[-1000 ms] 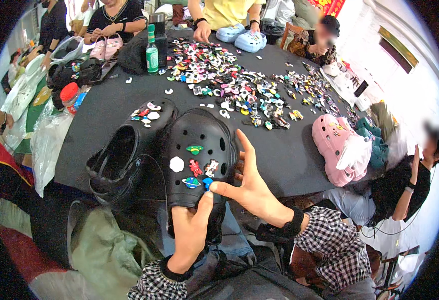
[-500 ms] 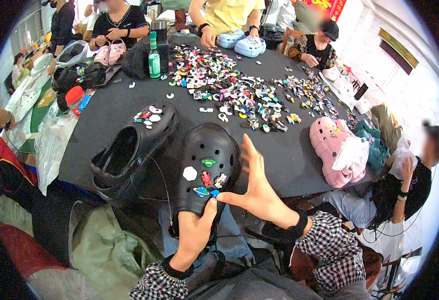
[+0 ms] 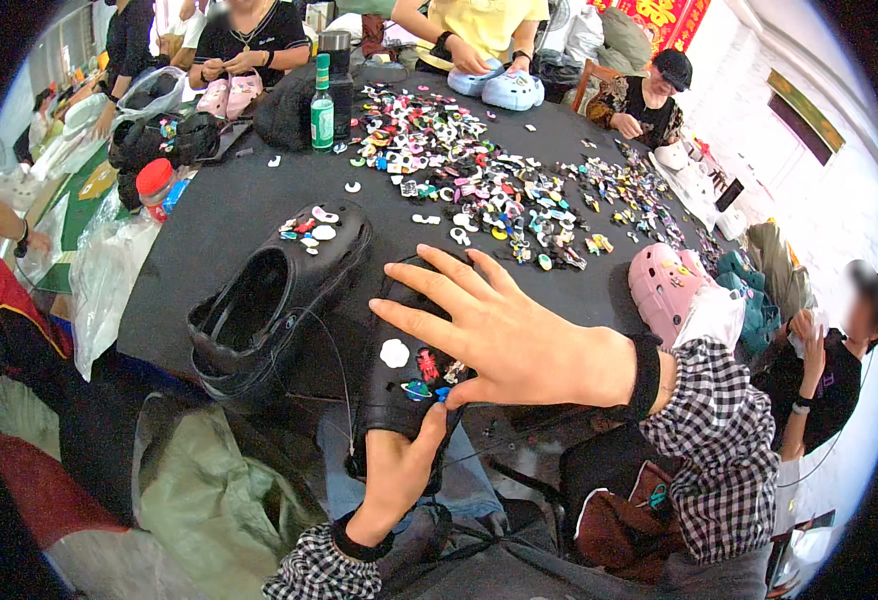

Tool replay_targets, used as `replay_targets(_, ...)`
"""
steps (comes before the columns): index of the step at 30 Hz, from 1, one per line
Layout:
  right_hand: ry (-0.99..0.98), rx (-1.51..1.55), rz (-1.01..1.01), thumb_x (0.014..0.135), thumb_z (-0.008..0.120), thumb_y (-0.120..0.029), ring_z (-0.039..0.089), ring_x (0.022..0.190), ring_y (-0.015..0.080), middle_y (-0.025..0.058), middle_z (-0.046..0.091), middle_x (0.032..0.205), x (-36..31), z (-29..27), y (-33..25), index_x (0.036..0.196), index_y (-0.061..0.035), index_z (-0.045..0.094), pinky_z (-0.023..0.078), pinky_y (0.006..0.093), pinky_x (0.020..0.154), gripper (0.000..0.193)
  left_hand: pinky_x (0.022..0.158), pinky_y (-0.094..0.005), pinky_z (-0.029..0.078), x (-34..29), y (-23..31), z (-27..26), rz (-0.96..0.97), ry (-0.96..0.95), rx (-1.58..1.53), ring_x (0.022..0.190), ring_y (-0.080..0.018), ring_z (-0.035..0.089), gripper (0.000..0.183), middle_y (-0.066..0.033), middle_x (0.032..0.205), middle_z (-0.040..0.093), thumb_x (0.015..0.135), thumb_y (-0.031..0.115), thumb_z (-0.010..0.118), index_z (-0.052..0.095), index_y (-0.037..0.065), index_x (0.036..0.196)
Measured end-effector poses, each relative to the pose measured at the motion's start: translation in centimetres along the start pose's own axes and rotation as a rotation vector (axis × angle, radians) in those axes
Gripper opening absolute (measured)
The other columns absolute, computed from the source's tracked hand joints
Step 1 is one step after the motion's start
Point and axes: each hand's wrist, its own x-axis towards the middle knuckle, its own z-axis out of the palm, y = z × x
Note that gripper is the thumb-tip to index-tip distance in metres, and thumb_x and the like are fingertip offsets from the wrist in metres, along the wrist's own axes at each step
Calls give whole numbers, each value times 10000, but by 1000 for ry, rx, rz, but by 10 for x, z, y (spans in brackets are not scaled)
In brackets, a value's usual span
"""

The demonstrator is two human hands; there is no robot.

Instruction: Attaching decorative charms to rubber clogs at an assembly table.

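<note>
A black clog (image 3: 379,390) at the table's near edge has charms on its top: a white round one (image 3: 394,353), a red figure (image 3: 426,362) and a blue-green planet (image 3: 416,391). My left hand (image 3: 404,465) grips the clog at its opening, fingers hidden inside, thumb on top beside a small blue charm (image 3: 443,395). My right hand (image 3: 529,355) lies over the toe with fingers stretched and spread, its thumb tip by the same blue charm. It hides much of the toe. To the left stands another black clog (image 3: 334,255) with a cluster of charms.
A heap of loose charms (image 3: 499,190) spreads over the dark table (image 3: 189,250). A green bottle (image 3: 322,110) stands behind, a pink clog (image 3: 659,285) at right. A thin cord hangs by the left clog. Across the table a person in yellow handles light-blue clogs (image 3: 512,90).
My right hand has swung left over the clog's toe, covering its holes and the green saucer charm. My left hand keeps its hold. The whole view has shifted slightly.
</note>
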Motion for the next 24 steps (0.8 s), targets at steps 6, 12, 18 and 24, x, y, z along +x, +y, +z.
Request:
replay_targets(6,-105,-34,23,568,861,-321,231,1393,410,162,286,1482,16,-1,4,1466,-176,325,274,642,1047,1056,930,-294,462,2,1,-2,-52,-40,26,1061,-150,552,437,-93,1214,550,930,-8,543,399,-16,1342)
replay_targets(12,-61,-66,56,477,893,-325,298,1332,384,154,378,1382,21,1,-7,1344,-188,454,347,673,938,982,947,-310,450,-2,-8,-8,-32,12,1,1067,-155,552,430,-94,1221,546,922,-19,546,415,-17,1332)
replay_targets(18,-58,-11,83,487,887,-264,309,1327,364,127,398,1358,23,4,-4,1303,-211,473,338,654,946,917,1004,-332,396,-10,-12,-23,-74,-166,107,1166,-167,485,521,-92,1311,498,908,-50,538,354,-10,1395)
replay_targets(24,-73,10,165,471,877,-289,305,1340,355,96,398,1348,29,7,-12,1287,-239,493,258,612,1018,904,924,-301,444,-8,2,-26,-286,-88,76,1079,-142,531,428,-72,1245,555,932,10,552,443,15,1346)
